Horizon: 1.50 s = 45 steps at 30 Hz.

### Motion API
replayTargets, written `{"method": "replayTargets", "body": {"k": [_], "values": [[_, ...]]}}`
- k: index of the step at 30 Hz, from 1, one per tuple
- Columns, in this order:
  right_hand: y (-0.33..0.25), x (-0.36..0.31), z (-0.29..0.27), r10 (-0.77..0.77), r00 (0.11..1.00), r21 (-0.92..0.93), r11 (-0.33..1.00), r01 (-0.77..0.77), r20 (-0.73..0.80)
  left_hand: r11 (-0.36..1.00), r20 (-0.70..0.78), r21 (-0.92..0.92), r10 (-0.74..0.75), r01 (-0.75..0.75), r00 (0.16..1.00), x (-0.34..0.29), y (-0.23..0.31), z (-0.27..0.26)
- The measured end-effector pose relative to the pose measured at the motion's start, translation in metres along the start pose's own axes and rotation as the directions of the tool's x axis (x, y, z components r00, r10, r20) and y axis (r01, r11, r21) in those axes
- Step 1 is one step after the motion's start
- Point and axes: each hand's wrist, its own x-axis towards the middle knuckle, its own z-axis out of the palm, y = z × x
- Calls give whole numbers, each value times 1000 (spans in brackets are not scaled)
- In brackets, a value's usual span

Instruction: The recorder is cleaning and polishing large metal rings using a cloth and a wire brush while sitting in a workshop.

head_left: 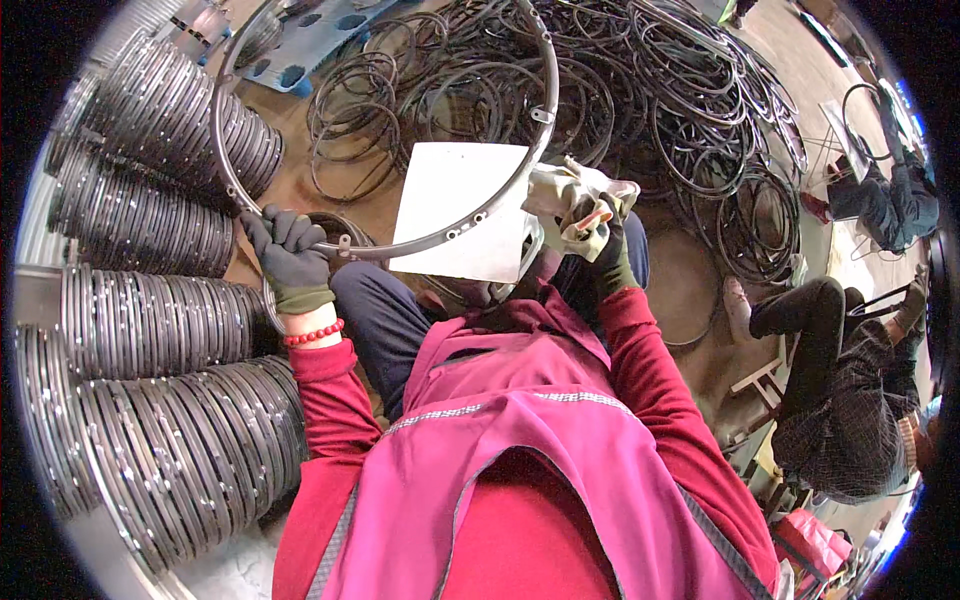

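Before me stands a large dark metal ring (412,246) with small tabs and holes along its band. My left hand (290,255), in a grey glove, is closed around the ring's lower left. In my gloved right hand (612,250) is a crumpled beige cloth (558,190), bunched against or right beside the ring's right side; whether it touches the ring I cannot tell. The right fingers are partly hidden by the cloth. Behind the ring's lower part, a white square panel (455,195) sits between my knees.
Stacked rings (190,450) line the left side in several rows. A tangled heap of loose rings (690,90) covers the floor ahead. A blue panel with round holes (310,45) lies at the far left. Two people sit at right, one seated person (845,420) nearer me.
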Motion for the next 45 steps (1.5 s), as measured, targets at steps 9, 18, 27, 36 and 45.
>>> {"method": "replayTargets", "body": {"k": [9, 18, 27, 36, 45], "values": [[5, -15, 43, 152, 984, 51, 988, -147, -93, 997, -11, 63, 33, -32, 999, -5, 2, 8], [16, -19, 77, 145, 909, -145, 985, -94, 392, 979, 25, 186, 81, -85, 996, -9, -7, 21], [15, -16, 128, 259, 964, 137, 959, -249, -64, 945, 70, 290, 135, -150, 988, -13, -19, 45], [-36, 53, 8, 181, 833, 139, 946, -293, 523, 992, 132, 92, 73, -85, 989, -7, -50, 54], [-88, 26, 213, -517, 833, -808, 397, 436, 196, 822, -443, 507, -8, 258, 897, -7, -102, -78]]}}
